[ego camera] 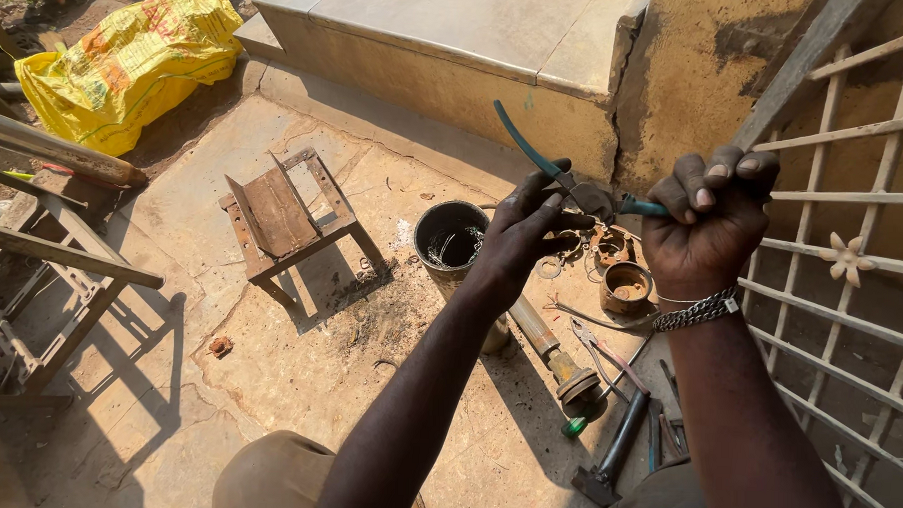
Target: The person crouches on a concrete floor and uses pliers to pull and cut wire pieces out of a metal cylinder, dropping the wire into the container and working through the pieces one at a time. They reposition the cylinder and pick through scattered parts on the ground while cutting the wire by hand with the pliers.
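Pliers (584, 194) lie left-right btwn hands: right hand (711, 218) clamped on handle, left hand (528, 227) pinching at jaws.

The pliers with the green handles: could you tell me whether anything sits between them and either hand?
Nothing visible does. The right hand is closed around one green handle of the pliers, and the left hand has its fingers right at the metal head. The other handle sticks up free, and the black pot lies below on the ground.
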### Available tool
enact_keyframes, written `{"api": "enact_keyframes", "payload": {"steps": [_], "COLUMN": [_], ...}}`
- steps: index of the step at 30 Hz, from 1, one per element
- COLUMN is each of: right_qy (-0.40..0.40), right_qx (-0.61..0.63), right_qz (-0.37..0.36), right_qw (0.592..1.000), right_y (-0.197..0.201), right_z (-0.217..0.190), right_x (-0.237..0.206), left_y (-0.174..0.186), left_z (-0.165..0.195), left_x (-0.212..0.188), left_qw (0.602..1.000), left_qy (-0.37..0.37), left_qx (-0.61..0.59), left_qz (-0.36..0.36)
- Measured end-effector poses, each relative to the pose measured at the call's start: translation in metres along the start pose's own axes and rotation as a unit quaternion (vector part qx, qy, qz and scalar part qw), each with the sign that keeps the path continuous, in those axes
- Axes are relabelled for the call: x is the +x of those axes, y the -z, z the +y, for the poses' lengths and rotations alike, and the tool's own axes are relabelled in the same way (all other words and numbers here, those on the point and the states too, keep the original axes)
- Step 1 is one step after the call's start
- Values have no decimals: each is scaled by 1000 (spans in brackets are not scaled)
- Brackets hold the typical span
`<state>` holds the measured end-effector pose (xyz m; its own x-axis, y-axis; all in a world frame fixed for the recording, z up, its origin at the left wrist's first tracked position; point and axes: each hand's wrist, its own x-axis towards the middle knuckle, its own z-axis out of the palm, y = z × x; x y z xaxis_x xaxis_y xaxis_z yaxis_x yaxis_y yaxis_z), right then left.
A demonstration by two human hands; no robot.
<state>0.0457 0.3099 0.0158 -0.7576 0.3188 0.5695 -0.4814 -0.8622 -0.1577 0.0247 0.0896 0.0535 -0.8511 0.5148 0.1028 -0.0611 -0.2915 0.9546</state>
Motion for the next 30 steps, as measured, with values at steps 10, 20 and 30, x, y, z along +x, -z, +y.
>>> {"api": "enact_keyframes", "payload": {"steps": [10, 20, 30], "right_qy": [-79, -127, -183], "right_qx": [-106, -322, -468], "right_qz": [-35, -179, -142], "right_qw": [991, 921, 853], "right_y": [-45, -100, -87], "right_z": [33, 92, 126], "right_x": [-16, -6, -8], "left_y": [71, 143, 161], "left_z": [54, 55, -2], "left_x": [-2, 16, 53], "left_qw": [989, 941, 920], "left_qy": [-94, -260, -260], "left_qx": [115, 211, 259], "left_qz": [-22, 43, 139]}}
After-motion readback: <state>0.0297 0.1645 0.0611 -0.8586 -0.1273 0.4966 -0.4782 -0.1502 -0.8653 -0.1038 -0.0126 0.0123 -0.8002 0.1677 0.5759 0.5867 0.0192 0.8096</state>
